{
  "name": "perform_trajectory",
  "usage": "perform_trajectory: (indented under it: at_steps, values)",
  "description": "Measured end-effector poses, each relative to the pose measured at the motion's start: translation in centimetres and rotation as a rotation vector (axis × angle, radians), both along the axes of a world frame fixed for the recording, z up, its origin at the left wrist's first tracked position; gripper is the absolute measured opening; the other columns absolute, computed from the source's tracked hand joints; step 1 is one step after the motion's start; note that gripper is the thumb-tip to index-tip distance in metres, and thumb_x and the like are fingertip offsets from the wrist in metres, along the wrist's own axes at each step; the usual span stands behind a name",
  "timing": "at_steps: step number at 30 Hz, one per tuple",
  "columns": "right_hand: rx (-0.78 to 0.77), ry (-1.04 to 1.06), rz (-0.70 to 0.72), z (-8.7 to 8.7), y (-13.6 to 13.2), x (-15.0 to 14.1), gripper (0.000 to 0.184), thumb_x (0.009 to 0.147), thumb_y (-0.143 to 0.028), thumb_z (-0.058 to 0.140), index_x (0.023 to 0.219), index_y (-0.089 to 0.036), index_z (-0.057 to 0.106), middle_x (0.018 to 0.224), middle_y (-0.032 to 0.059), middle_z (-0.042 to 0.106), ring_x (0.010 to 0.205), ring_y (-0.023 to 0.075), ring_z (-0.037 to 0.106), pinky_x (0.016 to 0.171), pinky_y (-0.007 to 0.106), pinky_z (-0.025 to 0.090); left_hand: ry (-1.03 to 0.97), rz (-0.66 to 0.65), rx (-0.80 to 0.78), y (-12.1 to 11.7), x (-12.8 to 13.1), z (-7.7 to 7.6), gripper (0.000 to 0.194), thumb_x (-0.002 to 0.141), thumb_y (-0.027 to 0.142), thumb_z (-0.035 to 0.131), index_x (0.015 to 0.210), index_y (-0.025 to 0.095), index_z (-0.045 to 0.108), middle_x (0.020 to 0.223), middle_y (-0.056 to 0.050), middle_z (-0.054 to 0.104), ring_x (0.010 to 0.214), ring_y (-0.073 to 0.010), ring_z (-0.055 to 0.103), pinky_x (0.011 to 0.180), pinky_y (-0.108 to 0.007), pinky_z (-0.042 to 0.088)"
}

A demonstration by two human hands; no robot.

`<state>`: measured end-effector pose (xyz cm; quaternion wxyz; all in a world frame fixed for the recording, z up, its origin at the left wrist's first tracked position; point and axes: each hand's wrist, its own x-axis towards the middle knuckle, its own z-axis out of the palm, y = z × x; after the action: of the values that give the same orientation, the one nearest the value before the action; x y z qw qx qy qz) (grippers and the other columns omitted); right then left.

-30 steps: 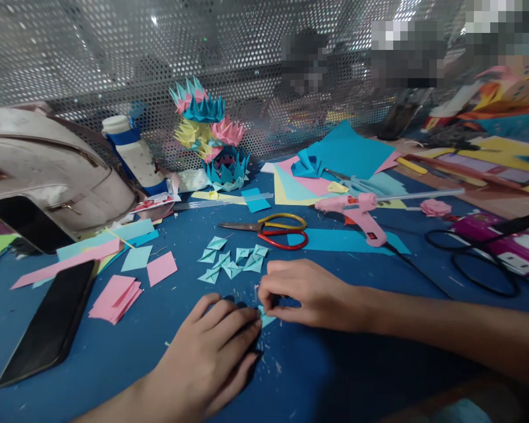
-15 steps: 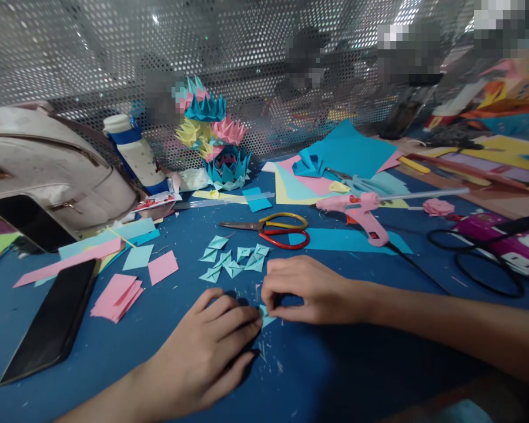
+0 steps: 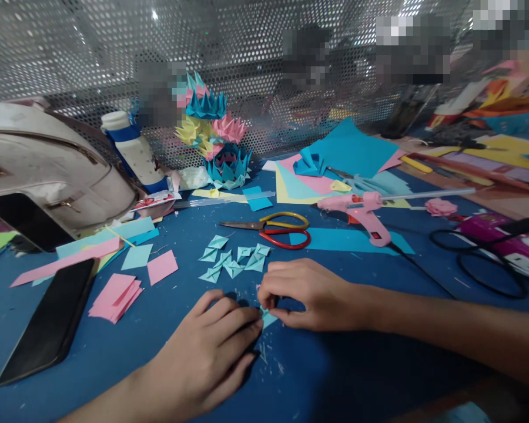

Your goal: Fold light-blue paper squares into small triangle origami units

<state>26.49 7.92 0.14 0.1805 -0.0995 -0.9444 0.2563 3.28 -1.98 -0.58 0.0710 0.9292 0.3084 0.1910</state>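
Note:
A small light-blue paper piece [image 3: 268, 318] lies on the blue table [image 3: 114, 346] between my hands. My left hand [image 3: 207, 352] presses down on it with fingers held together and flat. My right hand [image 3: 308, 294] pinches the piece's edge with thumb and fingertips. Just beyond my hands lie several folded light-blue paper units [image 3: 231, 258]. Red and yellow scissors [image 3: 273, 228] lie behind them.
A pink glue gun [image 3: 361, 211] lies right of the scissors on blue paper. Pink paper squares [image 3: 114, 294] and a black phone [image 3: 48, 323] lie at left, below a white bag [image 3: 48, 164]. Stacked paper flowers [image 3: 211, 135] and a white bottle [image 3: 134, 153] stand by the perforated metal wall.
Both hands stay on the small paper piece; my right fingers have shifted slightly along its edge. Nothing else has moved.

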Motion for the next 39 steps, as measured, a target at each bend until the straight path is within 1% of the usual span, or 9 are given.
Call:
perform_trajectory:
  at_steps: [5,8,12,18,24,28,33,39]
  values:
    - [-0.058,0.009,-0.028,-0.1,0.0,0.0,0.014,0.084,-0.008,0.062,0.095,-0.017,0.060,0.085,-0.0007,0.066,0.079,0.0118,0.056,0.069,0.022,0.040,0.003,0.006,0.013,0.1,0.1,0.2,0.034,0.098,0.019,0.050,0.131,0.012,0.058,0.120,-0.011,0.066,0.098,-0.0236,0.059,0.093,-0.043,0.041]
    - [-0.051,0.000,0.005,-0.1,0.1,0.0,0.014,0.085,-0.008,0.061,0.095,-0.017,0.059,0.083,-0.0010,0.065,0.078,0.0119,0.056,0.068,0.022,0.040,0.001,0.001,0.022,0.1,0.1,0.3,0.035,0.098,0.018,0.050,0.132,0.012,0.057,0.119,-0.011,0.067,0.098,-0.0235,0.060,0.093,-0.043,0.042]
    - [0.007,-0.001,0.054,-0.2,0.4,0.0,0.012,0.086,-0.009,0.059,0.094,-0.018,0.058,0.081,-0.0020,0.063,0.077,0.0119,0.054,0.069,0.023,0.039,-0.006,0.000,0.044,0.1,0.2,0.4,0.034,0.098,0.016,0.049,0.130,0.011,0.058,0.117,-0.011,0.068,0.097,-0.0232,0.060,0.092,-0.043,0.041]
    - [0.184,-0.017,0.139,0.0,0.6,0.1,0.010,0.094,-0.013,0.049,0.093,-0.018,0.058,0.083,0.0001,0.063,0.075,0.0144,0.049,0.068,0.027,0.038,-0.012,-0.005,0.070,0.3,0.5,0.7,0.030,0.096,0.014,0.049,0.123,0.010,0.062,0.115,-0.010,0.068,0.094,-0.0219,0.060,0.090,-0.040,0.042]
    - [0.206,-0.035,0.197,0.3,1.1,0.3,0.017,0.099,-0.018,0.043,0.094,-0.018,0.059,0.085,0.0027,0.064,0.077,0.0161,0.050,0.069,0.028,0.037,-0.019,-0.019,0.060,0.4,0.5,0.8,0.034,0.097,0.014,0.047,0.129,0.010,0.059,0.115,-0.010,0.069,0.095,-0.0219,0.060,0.090,-0.039,0.042]
    - [0.220,-0.035,0.204,0.3,1.2,0.4,0.023,0.102,-0.020,0.038,0.094,-0.018,0.059,0.084,0.0028,0.064,0.076,0.0161,0.051,0.070,0.028,0.036,-0.030,-0.018,0.063,0.5,0.4,0.8,0.034,0.097,0.013,0.048,0.129,0.009,0.059,0.116,-0.009,0.068,0.095,-0.0215,0.059,0.091,-0.039,0.041]
    - [0.238,-0.021,0.228,0.2,1.3,0.5,0.025,0.103,-0.022,0.037,0.095,-0.018,0.060,0.085,0.0025,0.065,0.077,0.0156,0.052,0.071,0.028,0.037,-0.035,-0.022,0.081,0.6,0.3,0.5,0.034,0.098,0.013,0.046,0.129,0.009,0.059,0.117,-0.008,0.068,0.097,-0.0214,0.059,0.092,-0.038,0.040]
    - [0.223,-0.024,0.237,0.3,1.5,0.6,0.025,0.103,-0.022,0.038,0.097,-0.018,0.061,0.086,0.0029,0.066,0.080,0.0157,0.054,0.074,0.028,0.040,-0.017,-0.024,0.090,0.4,0.3,0.6,0.035,0.099,0.014,0.045,0.131,0.010,0.057,0.116,-0.009,0.069,0.096,-0.0214,0.060,0.091,-0.038,0.043]
